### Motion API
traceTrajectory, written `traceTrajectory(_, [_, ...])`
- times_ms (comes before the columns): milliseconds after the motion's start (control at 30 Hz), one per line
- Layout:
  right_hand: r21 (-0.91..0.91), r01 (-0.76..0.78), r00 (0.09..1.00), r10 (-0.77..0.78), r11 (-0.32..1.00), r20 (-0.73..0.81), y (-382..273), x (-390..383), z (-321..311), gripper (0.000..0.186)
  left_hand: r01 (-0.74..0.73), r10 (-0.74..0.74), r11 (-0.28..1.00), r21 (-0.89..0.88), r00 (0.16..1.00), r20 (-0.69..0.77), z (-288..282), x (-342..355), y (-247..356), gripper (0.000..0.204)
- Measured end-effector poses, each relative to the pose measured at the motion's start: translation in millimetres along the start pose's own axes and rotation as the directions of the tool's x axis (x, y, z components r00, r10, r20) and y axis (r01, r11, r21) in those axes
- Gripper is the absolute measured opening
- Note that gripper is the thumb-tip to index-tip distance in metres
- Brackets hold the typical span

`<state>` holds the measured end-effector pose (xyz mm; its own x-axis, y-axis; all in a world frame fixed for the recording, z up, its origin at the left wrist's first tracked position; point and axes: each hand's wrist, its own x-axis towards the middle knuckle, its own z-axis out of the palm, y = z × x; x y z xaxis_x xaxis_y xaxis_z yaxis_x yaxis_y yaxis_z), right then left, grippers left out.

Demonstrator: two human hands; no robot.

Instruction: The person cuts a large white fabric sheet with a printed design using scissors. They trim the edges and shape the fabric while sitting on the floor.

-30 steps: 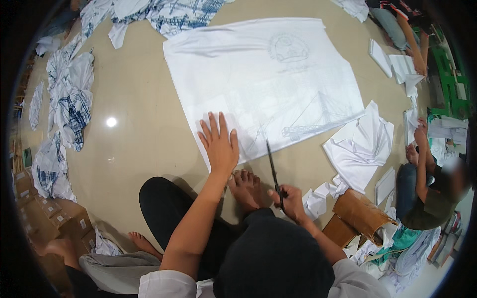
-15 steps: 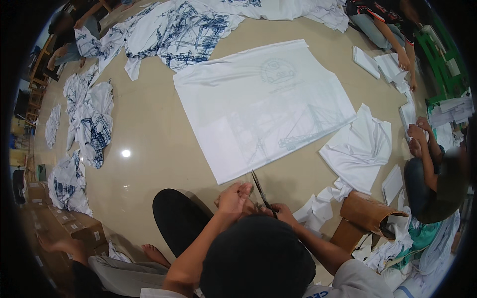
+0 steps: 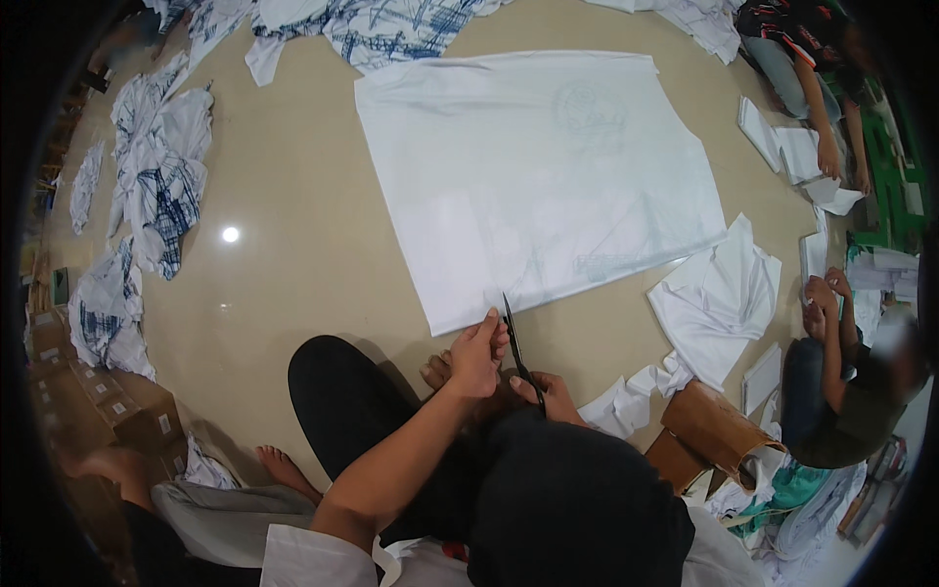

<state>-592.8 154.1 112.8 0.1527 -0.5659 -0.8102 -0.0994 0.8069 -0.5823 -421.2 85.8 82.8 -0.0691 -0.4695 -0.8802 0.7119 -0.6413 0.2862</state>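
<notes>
A large white cloth (image 3: 528,166) with faint printed drawings lies spread on the floor before me. My left hand (image 3: 479,357) pinches its near edge, fingers curled. Just right of it, my right hand (image 3: 545,396) holds dark scissors (image 3: 514,338), blades pointing away from me at that edge. My bare foot is partly hidden behind my left hand. A crumpled white cloth (image 3: 709,308) lies to the right.
Blue-printed cloths (image 3: 156,196) line the left and back. Cardboard boxes (image 3: 117,391) sit at lower left, a brown carton (image 3: 714,435) at lower right. Co-workers (image 3: 831,391) sit at right, handling white pieces; others are at back left and lower left. A green rack (image 3: 890,176) stands far right.
My left hand has gone from lying spread on the cloth to pinching its near edge beside the scissors. The view shifted down, then partly back up.
</notes>
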Motion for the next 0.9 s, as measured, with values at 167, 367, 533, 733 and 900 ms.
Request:
traceTrajectory(167, [-0.012, 0.012, 1.0, -0.012, 1.0, -0.018, -14.8, -0.3, 6.6, 0.041, -0.024, 0.028, 0.996, 0.085, 0.998, -0.048, 6.1, 3.2, -2.0, 0.021])
traceTrajectory(367, [-0.03, 0.018, 0.999, -0.019, 0.999, -0.032, -10.9, 3.2, 2.5, 0.047, -0.031, 0.038, 0.994, 0.104, 0.997, -0.07, 10.3, 1.8, 1.0, 0.021])
traceTrajectory(533, [-0.043, 0.02, 1.0, -0.02, 0.999, -0.013, -7.0, 5.3, 1.8, 0.039, -0.035, 0.044, 0.995, 0.098, 0.996, -0.084, 10.4, -0.3, -0.8, 0.022])
traceTrajectory(733, [0.003, 0.032, 0.998, -0.032, 0.999, -0.047, 0.5, 5.3, 1.1, 0.051, -0.016, 0.026, 0.991, 0.131, 0.997, -0.075, 10.0, 0.7, -2.2, 0.025])
traceTrajectory(900, [-0.038, 0.015, 0.998, -0.017, 0.999, -0.052, -5.7, 5.0, 2.7, 0.05, -0.034, 0.05, 0.986, 0.161, 0.994, -0.102, 11.1, -0.9, -2.5, 0.028])
